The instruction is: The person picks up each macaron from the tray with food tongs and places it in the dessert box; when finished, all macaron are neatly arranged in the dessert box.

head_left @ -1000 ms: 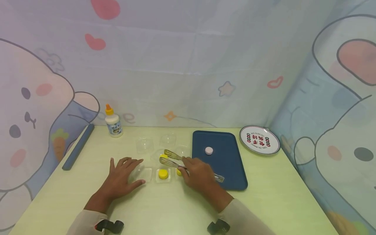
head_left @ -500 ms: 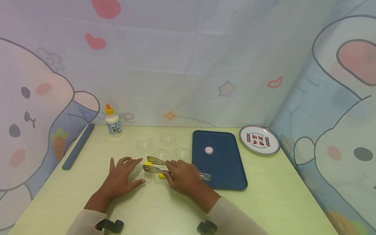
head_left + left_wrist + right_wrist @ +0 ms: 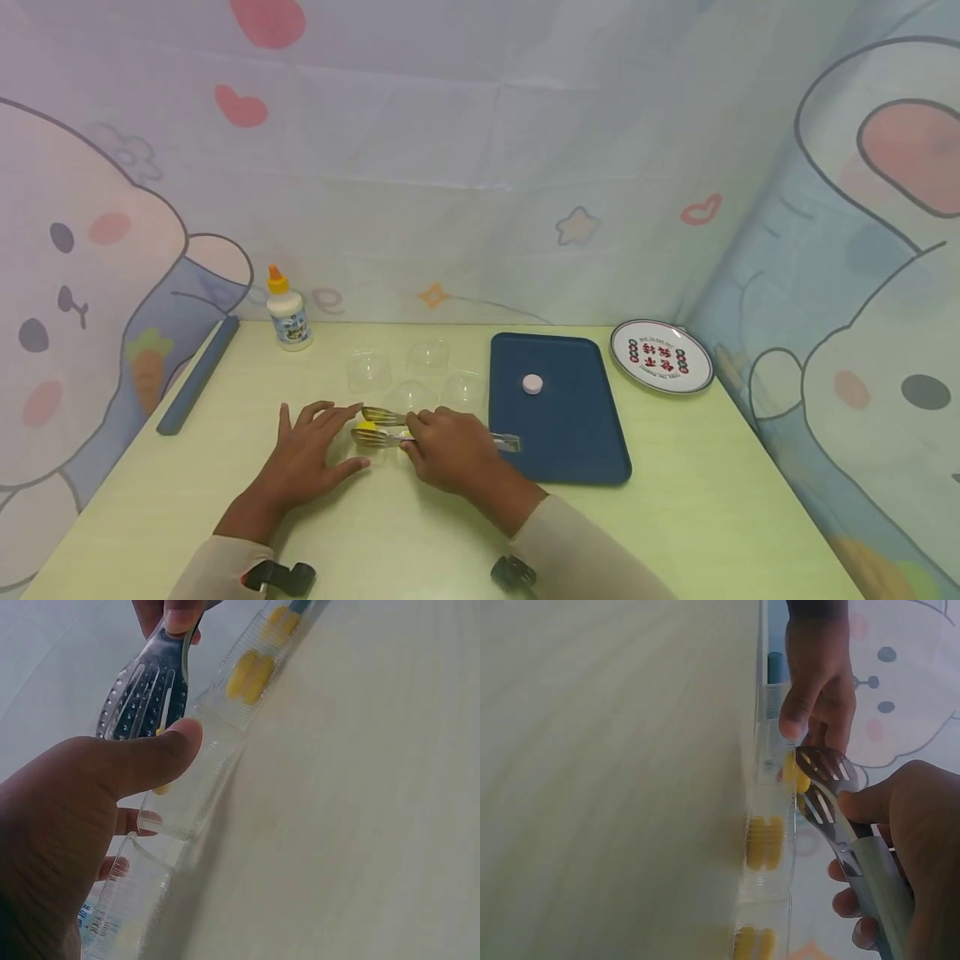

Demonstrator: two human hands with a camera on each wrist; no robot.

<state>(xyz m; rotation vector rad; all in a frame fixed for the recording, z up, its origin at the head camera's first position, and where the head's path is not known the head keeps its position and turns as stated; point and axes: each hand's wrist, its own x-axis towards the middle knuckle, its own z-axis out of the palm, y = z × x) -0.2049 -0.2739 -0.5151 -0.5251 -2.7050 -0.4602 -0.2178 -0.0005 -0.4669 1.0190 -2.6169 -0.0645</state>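
My right hand point(image 3: 453, 450) grips metal tongs point(image 3: 154, 682) with slotted ends. Between those ends is a yellow macaron point(image 3: 802, 778), at the top of a clear plastic box point(image 3: 196, 784). Around that box my left hand point(image 3: 311, 458) rests with fingers and thumb spread, the thumb on the near side and fingertips at the far side. In the right wrist view, more yellow macarons point(image 3: 765, 844) stand in clear boxes in the same row. My right hand and the tongs hide most of these boxes in the head view.
Several clear plastic lids point(image 3: 369, 371) lie behind the row. To the right, a blue tray point(image 3: 562, 437) bears a pale pink macaron point(image 3: 532, 384). Beyond it is a white plate point(image 3: 693, 381). A glue bottle point(image 3: 289, 315) stands back left, near a dark bar point(image 3: 198, 379).
My right hand has carried the tongs and yellow macaron leftward, past the middle box, and lowered them to the left box. My left hand has stayed in place.
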